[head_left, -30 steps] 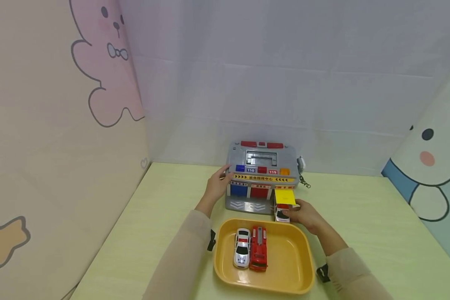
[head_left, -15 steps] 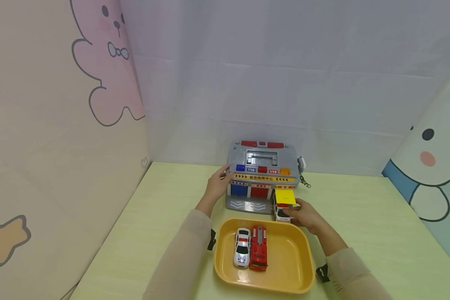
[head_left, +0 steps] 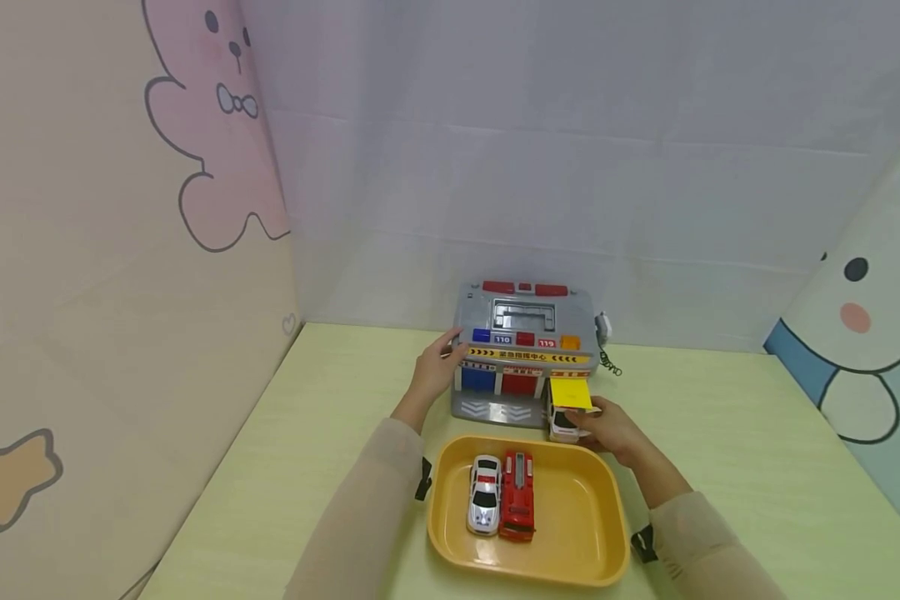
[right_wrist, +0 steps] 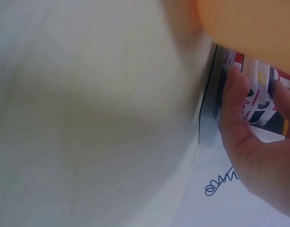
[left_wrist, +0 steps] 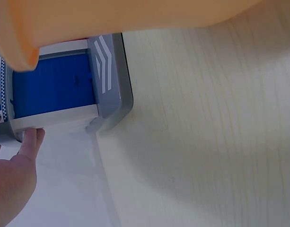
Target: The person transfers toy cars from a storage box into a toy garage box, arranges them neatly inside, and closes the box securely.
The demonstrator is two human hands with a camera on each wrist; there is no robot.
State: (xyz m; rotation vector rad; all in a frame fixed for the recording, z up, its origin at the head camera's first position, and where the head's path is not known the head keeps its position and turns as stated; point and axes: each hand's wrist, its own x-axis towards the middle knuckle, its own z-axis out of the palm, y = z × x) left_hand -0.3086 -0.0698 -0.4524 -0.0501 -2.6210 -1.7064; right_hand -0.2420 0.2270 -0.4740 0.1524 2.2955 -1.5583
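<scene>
White van (head_left: 562,423) sits gripped in right hand (head_left: 613,432); left hand (head_left: 432,372) apart

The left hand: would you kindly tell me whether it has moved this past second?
No, no shift: in the head view, the left hand stays at the left edge of the station.

White toy vehicle (head_left: 562,424) with red markings: gripped by right hand (head_left: 607,427), in front of right bay of grey toy station (head_left: 525,354), far part under raised yellow door (head_left: 571,392). Station upright, front facing near side, red lights along top; blue door (head_left: 478,381) left, red door (head_left: 519,385) middle, both down. Left hand (head_left: 435,372) touches station's left side.
</scene>
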